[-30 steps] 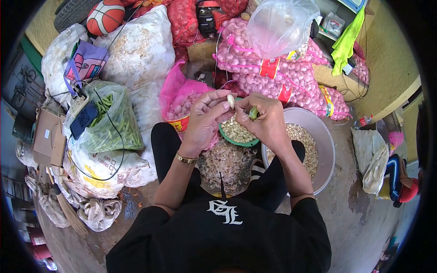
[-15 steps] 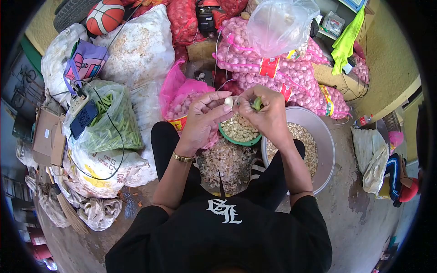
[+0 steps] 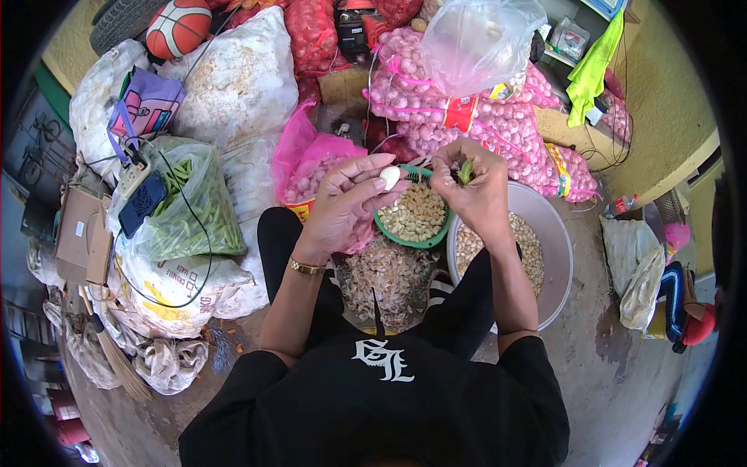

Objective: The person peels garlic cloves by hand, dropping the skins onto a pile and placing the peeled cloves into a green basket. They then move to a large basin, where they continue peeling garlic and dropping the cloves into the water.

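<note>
My left hand (image 3: pixel 346 201) pinches a white peeled garlic clove (image 3: pixel 390 177) between thumb and fingertips. To its right, my right hand (image 3: pixel 476 191) is closed round a small green object (image 3: pixel 465 171) whose kind I cannot tell. Below both hands sits a green basket (image 3: pixel 424 243) filled with garlic cloves (image 3: pixel 406 214). Between my legs lies a heap of garlic skins (image 3: pixel 385 284). Beside my right forearm stands a large grey tub (image 3: pixel 556 261) with many pale cloves (image 3: pixel 525 249) in it.
An open pink net bag (image 3: pixel 315 152) of garlic lies ahead of my left hand. Full garlic sacks (image 3: pixel 467 124) are stacked ahead on the right. On the left are a plastic bag of green pods (image 3: pixel 204 204), a phone (image 3: pixel 144 204), a cable and white sacks (image 3: pixel 233 86).
My hands have drawn apart. The right hand has moved right with the green object, and the clove in my left hand now shows more fully.
</note>
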The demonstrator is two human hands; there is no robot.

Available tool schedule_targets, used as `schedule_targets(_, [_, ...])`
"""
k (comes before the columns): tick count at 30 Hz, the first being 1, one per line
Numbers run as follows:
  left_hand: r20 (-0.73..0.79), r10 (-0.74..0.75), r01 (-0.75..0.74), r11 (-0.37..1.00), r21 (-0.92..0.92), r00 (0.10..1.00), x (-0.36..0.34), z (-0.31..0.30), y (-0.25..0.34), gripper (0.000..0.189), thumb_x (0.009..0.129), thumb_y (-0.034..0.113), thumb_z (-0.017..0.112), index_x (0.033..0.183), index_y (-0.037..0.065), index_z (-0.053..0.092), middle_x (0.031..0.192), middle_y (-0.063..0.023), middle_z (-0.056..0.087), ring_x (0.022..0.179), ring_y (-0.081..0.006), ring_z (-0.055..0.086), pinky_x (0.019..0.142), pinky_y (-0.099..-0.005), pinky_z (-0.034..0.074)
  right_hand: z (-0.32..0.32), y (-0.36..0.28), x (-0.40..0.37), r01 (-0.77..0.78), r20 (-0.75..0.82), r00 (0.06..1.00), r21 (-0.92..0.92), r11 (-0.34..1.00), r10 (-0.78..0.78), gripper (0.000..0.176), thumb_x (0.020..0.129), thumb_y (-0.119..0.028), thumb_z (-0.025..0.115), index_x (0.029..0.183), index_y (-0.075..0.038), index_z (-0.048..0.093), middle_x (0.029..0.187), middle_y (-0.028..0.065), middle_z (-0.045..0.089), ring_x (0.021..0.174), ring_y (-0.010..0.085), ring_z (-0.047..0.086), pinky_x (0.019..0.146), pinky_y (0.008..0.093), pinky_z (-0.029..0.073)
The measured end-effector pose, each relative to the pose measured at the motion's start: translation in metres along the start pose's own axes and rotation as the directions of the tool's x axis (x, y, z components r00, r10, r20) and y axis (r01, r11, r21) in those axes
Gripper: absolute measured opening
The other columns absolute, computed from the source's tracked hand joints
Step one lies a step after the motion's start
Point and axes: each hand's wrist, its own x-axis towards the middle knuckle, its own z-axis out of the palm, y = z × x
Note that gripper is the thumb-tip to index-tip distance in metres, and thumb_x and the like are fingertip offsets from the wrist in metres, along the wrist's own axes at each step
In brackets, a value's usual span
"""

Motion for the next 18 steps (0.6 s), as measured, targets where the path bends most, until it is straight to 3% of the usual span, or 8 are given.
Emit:
schedule_targets(4, [-0.022, 0.001, 0.000, 1.000, 0.021, 1.000, 0.000, -0.003, 0.002, 0.035, 0.093, 0.000, 0.054, 0.128, -0.004, 0.050, 0.119, -0.0185, 0.061, 0.110, -0.0271, 0.061, 0.097, -0.0346, 0.051, -0.006, -0.005, -0.002, -0.043, 0.061, 0.997, 0.093, 0.995, 0.038, 0.009, 0.070, 0.003, 0.066, 0.077, 0.000, 0.061, 0.068, 0.0048, 0.061, 0.062, 0.0085, 0.053, 0.056, 0.0243, 0.043])
schedule_targets(6, [-0.032, 0.105, -0.103, 0.994, 0.046, 0.994, 0.002, -0.005, 0.000, 0.034, 0.091, -0.001, 0.057, 0.125, -0.004, 0.052, 0.117, -0.0167, 0.061, 0.109, -0.0260, 0.062, 0.097, -0.0349, 0.051, -0.007, -0.010, -0.005, -0.061, 0.114, 0.992, 0.141, 0.988, 0.045, 0.009, 0.071, 0.004, 0.067, 0.078, 0.000, 0.062, 0.069, 0.0043, 0.062, 0.063, 0.0081, 0.053, 0.057, 0.0238, 0.043])
schedule_targets(8, [-0.059, 0.111, -0.106, 0.991, 0.081, 0.992, 0.003, -0.008, -0.001, 0.033, 0.090, -0.002, 0.059, 0.123, -0.004, 0.054, 0.116, -0.0153, 0.062, 0.109, -0.0256, 0.062, 0.096, -0.0346, 0.052, -0.008, -0.012, -0.009, 0.038, 0.356, 0.931, 0.139, 0.990, -0.086, 0.008, 0.077, 0.007, 0.064, 0.081, 0.000, 0.062, 0.070, 0.0015, 0.062, 0.062, 0.0104, 0.055, 0.059, 0.0249, 0.045])
schedule_targets(9, [-0.083, 0.115, -0.105, 0.988, 0.115, 0.990, 0.003, -0.009, -0.002, 0.032, 0.089, -0.003, 0.060, 0.120, -0.004, 0.056, 0.115, -0.0140, 0.062, 0.108, -0.0252, 0.062, 0.096, -0.0342, 0.052, -0.005, -0.010, -0.012, 0.108, 0.430, 0.887, 0.168, 0.980, -0.171, 0.012, 0.075, 0.009, 0.067, 0.082, 0.000, 0.063, 0.073, 0.0044, 0.064, 0.065, 0.0130, 0.058, 0.061, 0.0265, 0.047])
schedule_targets(10, [-0.083, 0.114, -0.104, 0.988, 0.114, 0.990, 0.003, -0.008, -0.002, 0.032, 0.089, -0.003, 0.060, 0.120, -0.004, 0.056, 0.115, -0.0140, 0.062, 0.108, -0.0252, 0.062, 0.096, -0.0342, 0.052, -0.007, -0.010, -0.013, 0.106, 0.430, 0.887, 0.167, 0.980, -0.169, 0.012, 0.075, 0.009, 0.067, 0.082, 0.000, 0.063, 0.073, 0.0044, 0.064, 0.065, 0.0130, 0.058, 0.061, 0.0265, 0.047])
schedule_targets(12, [-0.114, 0.160, -0.151, 0.985, 0.084, 0.980, 0.003, -0.005, -0.003, 0.027, 0.086, -0.005, 0.062, 0.113, -0.004, 0.060, 0.113, -0.0113, 0.063, 0.105, -0.0237, 0.063, 0.095, -0.0337, 0.051, -0.009, -0.009, -0.013, 0.043, 0.597, 0.800, 0.036, 0.998, -0.056, 0.015, 0.073, 0.002, 0.072, 0.084, -0.002, 0.064, 0.079, 0.0098, 0.065, 0.071, 0.0213, 0.063, 0.064, 0.0309, 0.048])
schedule_targets(16, [-0.068, 0.257, -0.242, 0.954, 0.175, 0.964, 0.005, -0.006, -0.003, 0.026, 0.083, -0.007, 0.064, 0.109, -0.004, 0.063, 0.111, -0.0096, 0.063, 0.103, -0.0216, 0.063, 0.094, -0.0326, 0.051, -0.006, -0.011, -0.008, 0.041, 0.587, 0.808, 0.045, 0.998, -0.060, 0.017, 0.072, 0.001, 0.074, 0.086, -0.003, 0.063, 0.076, 0.0101, 0.064, 0.071, 0.0223, 0.063, 0.065, 0.0313, 0.048])
schedule_targets(18, [-0.080, 0.273, -0.253, 0.947, 0.198, 0.959, 0.003, -0.007, -0.003, 0.024, 0.081, -0.007, 0.066, 0.105, -0.003, 0.066, 0.109, -0.0094, 0.063, 0.100, -0.0187, 0.063, 0.092, -0.0308, 0.051, -0.002, -0.013, -0.007, 0.046, 0.524, 0.843, 0.150, 0.988, -0.119, 0.017, 0.075, -0.001, 0.074, 0.087, -0.002, 0.062, 0.076, 0.0087, 0.064, 0.072, 0.0170, 0.063, 0.065, 0.0298, 0.047])
